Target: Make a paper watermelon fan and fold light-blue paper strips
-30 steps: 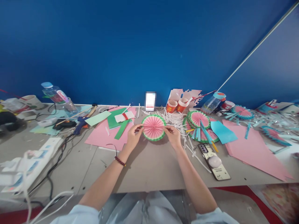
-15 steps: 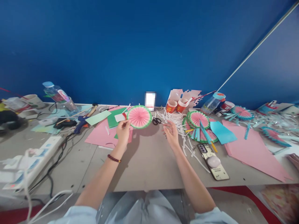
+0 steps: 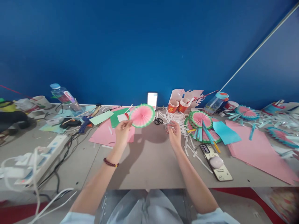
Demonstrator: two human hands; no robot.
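My left hand [image 3: 123,130] pinches the left edge of a round pleated paper fan [image 3: 142,115], pink in the middle with a green and white scalloped rim. The fan is held up above the table, its face toward me. To its right, apart from it, my right hand [image 3: 174,132] hovers with loosely curled fingers and nothing plainly in them. Black-handled scissors [image 3: 158,121] lie between the fan and my right hand. White paper strips [image 3: 177,118] are heaped just behind that hand. Further right are finished watermelon-coloured fans [image 3: 201,119] in a pile.
Pink and green paper sheets [image 3: 100,133] lie at left, beside a power strip [image 3: 46,161] with cables. At right are a phone [image 3: 216,165], blue paper [image 3: 226,132] and pink sheets [image 3: 259,152]. Red paper cups [image 3: 173,106] and bottles [image 3: 67,98] stand near the blue wall.
The fan in my left hand has shifted slightly right and tilted. My right hand has curled its fingers more. The whole view has moved slightly.
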